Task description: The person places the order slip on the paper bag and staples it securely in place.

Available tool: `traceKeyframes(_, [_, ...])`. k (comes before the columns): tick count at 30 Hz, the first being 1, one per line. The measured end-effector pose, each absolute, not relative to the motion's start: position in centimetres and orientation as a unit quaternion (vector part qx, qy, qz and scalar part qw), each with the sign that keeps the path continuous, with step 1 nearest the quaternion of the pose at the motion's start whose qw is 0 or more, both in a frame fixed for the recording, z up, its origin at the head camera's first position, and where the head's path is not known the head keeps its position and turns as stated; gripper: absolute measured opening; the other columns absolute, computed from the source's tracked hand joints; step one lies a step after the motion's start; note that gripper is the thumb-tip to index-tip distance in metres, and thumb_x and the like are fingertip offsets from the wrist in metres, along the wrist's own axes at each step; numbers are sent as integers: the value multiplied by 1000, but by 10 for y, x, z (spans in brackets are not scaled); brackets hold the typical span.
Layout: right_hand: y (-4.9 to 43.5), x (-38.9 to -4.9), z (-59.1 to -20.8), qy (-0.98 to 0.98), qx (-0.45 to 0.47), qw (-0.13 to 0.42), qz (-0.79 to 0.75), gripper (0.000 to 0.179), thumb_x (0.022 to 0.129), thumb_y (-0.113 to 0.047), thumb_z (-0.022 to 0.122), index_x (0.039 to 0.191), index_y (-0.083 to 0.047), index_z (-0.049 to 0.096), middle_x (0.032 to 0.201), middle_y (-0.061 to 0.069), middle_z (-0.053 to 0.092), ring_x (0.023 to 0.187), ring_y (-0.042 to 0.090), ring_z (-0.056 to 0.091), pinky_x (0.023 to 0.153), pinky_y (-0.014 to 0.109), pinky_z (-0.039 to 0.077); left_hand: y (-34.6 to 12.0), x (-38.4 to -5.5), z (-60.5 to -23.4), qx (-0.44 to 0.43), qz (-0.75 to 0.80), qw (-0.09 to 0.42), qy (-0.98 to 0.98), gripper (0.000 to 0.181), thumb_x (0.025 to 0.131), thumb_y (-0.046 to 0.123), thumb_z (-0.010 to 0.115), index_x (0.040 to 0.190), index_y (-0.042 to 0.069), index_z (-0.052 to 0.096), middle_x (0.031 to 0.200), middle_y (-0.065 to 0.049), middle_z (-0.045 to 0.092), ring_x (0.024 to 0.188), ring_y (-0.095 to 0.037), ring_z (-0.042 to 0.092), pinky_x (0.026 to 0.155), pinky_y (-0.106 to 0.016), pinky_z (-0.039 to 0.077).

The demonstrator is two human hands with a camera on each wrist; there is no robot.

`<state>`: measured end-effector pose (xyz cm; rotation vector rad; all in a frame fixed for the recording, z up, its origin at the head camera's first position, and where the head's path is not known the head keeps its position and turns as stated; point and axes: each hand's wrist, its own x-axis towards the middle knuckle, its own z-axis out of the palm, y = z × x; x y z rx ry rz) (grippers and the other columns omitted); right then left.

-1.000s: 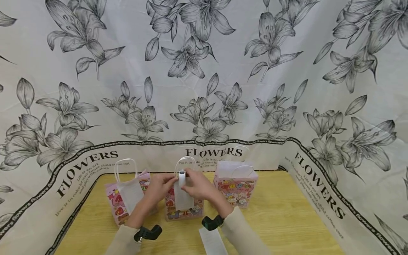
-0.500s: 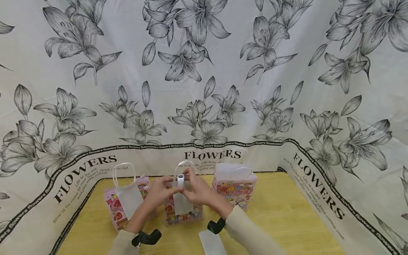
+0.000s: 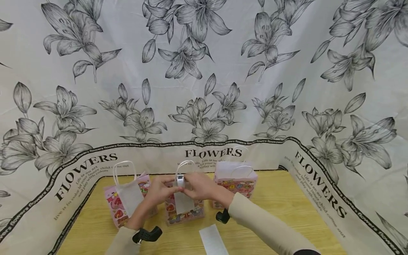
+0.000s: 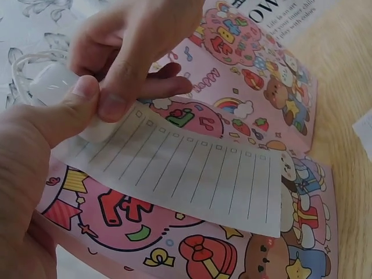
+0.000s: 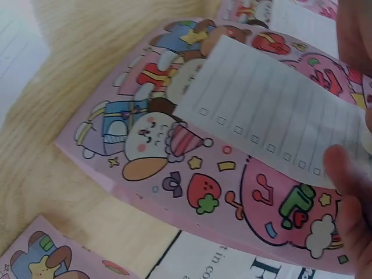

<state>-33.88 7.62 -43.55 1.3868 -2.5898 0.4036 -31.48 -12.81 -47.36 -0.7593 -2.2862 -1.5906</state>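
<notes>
A small white stapler [image 3: 180, 180] sits across the top edge of the middle pink cartoon gift bag [image 3: 197, 211], over a lined white paper slip [image 3: 184, 203] hanging down the bag's front. My left hand [image 3: 160, 189] grips the stapler from the left, its thumb on the front. From the right, my right hand [image 3: 200, 186] grips it too. Both thumbs press side by side on the stapler's body [image 4: 96, 131] in the left wrist view. The slip's checkbox lines [image 5: 256, 110] show in the right wrist view. My fingers behind the bag's edge are mostly hidden.
To the left stands another gift bag [image 3: 119, 212] with a white slip on its front. A third bag [image 3: 237, 184] is at the right, partly behind my right wrist. One loose paper slip [image 3: 213, 239] lies on the wooden table [image 3: 287, 212] in front.
My right forearm has swung outward to the right, and my right fingers have come down over the stapler. My left thumb has moved in beside the right one. The bags stay put.
</notes>
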Motion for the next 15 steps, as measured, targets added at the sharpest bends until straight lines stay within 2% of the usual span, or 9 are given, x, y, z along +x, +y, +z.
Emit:
traceKeyframes(4, [76, -341, -441, -855, 474, 117, 174, 20, 91, -29, 69, 99, -12, 61, 89, -3, 64, 72, 4, 57, 63, 15, 47, -127, -319, -474, -286, -556, 133, -769, 28, 80, 14, 81, 106, 7, 75, 100, -6, 72, 87, -18, 70, 65, -31, 57])
traceKeyframes(10, [75, -340, -450, -848, 470, 140, 203, 17, 89, -23, 71, 91, -11, 60, 74, -8, 56, 56, 0, 45, 49, 11, 38, -126, -320, -478, -310, -553, 140, -761, 27, 79, 5, 80, 105, 1, 74, 100, -10, 72, 87, -20, 70, 66, -30, 57])
traceKeyframes(15, [79, -340, -440, -863, 474, 135, 108, 22, 91, -36, 68, 92, -14, 63, 77, -8, 60, 58, 1, 46, 49, 13, 37, -122, -316, -474, -338, -535, 163, -757, 27, 74, -7, 80, 100, -4, 74, 92, -14, 72, 80, -23, 71, 64, -31, 57])
